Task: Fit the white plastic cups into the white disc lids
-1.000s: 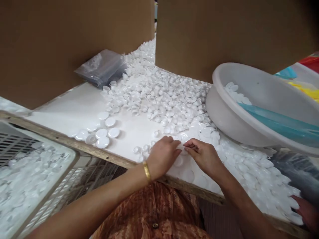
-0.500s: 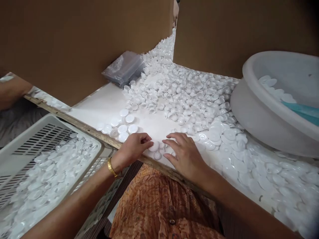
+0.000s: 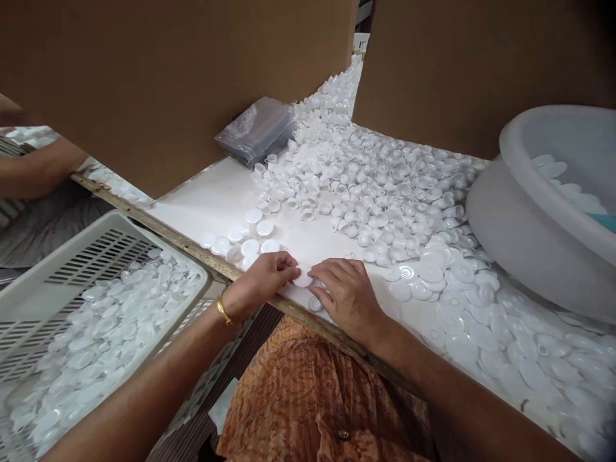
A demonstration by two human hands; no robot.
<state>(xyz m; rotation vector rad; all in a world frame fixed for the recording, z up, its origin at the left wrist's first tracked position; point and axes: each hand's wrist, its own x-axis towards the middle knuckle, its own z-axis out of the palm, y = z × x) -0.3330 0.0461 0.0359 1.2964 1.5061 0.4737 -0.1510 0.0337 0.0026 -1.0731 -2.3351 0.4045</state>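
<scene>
Near the table's front edge, my left hand (image 3: 264, 279) pinches the left side of a small white plastic saucer (image 3: 303, 277) between thumb and fingers. At the saucer's right side, the fingertips of my right hand (image 3: 349, 295) close on the rim, with the thumb lower down. A small round white piece (image 3: 314, 303) lies on the table just under my right thumb. Left of my hands is a cluster of round white pieces (image 3: 250, 247). Loose white saucers (image 3: 462, 289) spread to the right of my right hand.
Small white toy cups (image 3: 380, 192) are heaped behind, beside a plastic-wrapped pack (image 3: 257, 131). A large tub (image 3: 534, 231) stands at right, and a slotted basket (image 3: 202, 282) of white pieces at lower left. Cardboard panels (image 3: 192, 77) rise behind; another person's arm (image 3: 43, 170) shows at left.
My right hand has moved in from beside the saucer, and its spread fingers have closed onto the rim. My left hand keeps its pinch. The whole view has shifted slightly.
</scene>
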